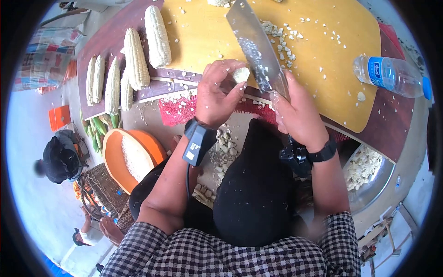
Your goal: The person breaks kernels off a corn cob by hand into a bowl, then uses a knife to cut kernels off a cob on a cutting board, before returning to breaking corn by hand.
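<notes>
My right hand is closed round the handle of a broad cleaver, its blade tilted up over the yellow board and speckled with white bits. In my left hand is a piece of corn cob, its pale cut end facing the blade. The fingers hide the rest of the cob. Both hands are above the board's near edge. Loose white kernels are scattered on the board beyond the blade.
Several whole white corn cobs lie left of the board. A water bottle lies on its side at the right. Below stand an orange basin of white grains and a metal bowl of pale pieces. Two people are at the left.
</notes>
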`<move>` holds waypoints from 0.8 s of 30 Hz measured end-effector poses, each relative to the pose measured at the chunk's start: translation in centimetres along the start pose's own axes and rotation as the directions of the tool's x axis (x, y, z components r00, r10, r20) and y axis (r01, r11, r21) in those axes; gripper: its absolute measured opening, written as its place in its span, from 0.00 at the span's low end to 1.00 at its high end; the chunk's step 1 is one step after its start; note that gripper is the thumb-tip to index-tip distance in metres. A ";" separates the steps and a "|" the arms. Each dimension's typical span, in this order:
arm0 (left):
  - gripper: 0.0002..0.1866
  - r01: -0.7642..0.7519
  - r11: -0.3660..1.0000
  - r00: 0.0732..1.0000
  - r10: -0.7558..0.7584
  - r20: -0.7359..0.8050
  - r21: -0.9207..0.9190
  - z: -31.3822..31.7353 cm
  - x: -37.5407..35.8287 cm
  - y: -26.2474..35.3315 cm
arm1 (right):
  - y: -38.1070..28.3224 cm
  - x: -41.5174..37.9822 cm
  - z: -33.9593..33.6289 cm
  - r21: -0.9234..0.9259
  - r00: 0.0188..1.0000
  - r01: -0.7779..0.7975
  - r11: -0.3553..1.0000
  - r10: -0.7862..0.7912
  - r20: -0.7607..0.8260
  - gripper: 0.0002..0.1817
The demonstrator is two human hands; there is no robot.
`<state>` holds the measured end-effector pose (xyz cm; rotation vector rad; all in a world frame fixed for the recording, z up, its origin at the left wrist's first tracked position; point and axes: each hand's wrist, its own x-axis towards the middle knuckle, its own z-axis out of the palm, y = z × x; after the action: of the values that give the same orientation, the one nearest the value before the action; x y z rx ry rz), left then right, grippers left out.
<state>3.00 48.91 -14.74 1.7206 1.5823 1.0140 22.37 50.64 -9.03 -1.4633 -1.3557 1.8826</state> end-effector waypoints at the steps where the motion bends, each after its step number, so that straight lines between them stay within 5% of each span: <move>1: 0.21 0.001 1.000 1.000 0.000 0.030 -0.013 -0.3 0.0 0.0 | 0.8 -0.1 0.1 -0.036 0.994 0.099 0.994 -0.100 -0.038 0.19; 4: 0.22 -0.001 1.000 1.000 0.001 0.005 0.005 0.0 -0.3 0.2 | 2.2 -0.7 0.4 -0.116 0.960 0.255 0.960 -0.265 -0.085 0.21; 9: 0.21 0.127 0.991 0.983 -0.132 -0.125 -0.051 1.0 -0.6 1.1 | 1.4 -1.8 1.1 -0.193 0.946 0.304 0.933 -0.319 -0.054 0.21; 11: 0.19 0.165 0.985 0.970 -0.170 -0.173 -0.042 1.2 -0.6 1.0 | 1.4 -1.7 1.4 -0.257 0.869 0.459 0.851 -0.490 -0.072 0.21; 13: 0.17 0.249 0.965 0.949 -0.260 -0.177 -0.078 1.2 -0.8 1.2 | 1.4 -1.8 1.4 -0.280 0.883 0.432 0.857 -0.466 -0.064 0.21; 24: 0.15 0.117 0.992 0.968 -0.127 -0.218 -0.056 1.4 -0.8 0.5 | 1.0 -2.1 1.3 -0.340 0.883 0.428 0.837 -0.468 -0.041 0.21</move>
<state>4.47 48.17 -15.19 1.5035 1.7676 1.2015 22.23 48.01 -8.88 -1.2265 -1.8217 1.2956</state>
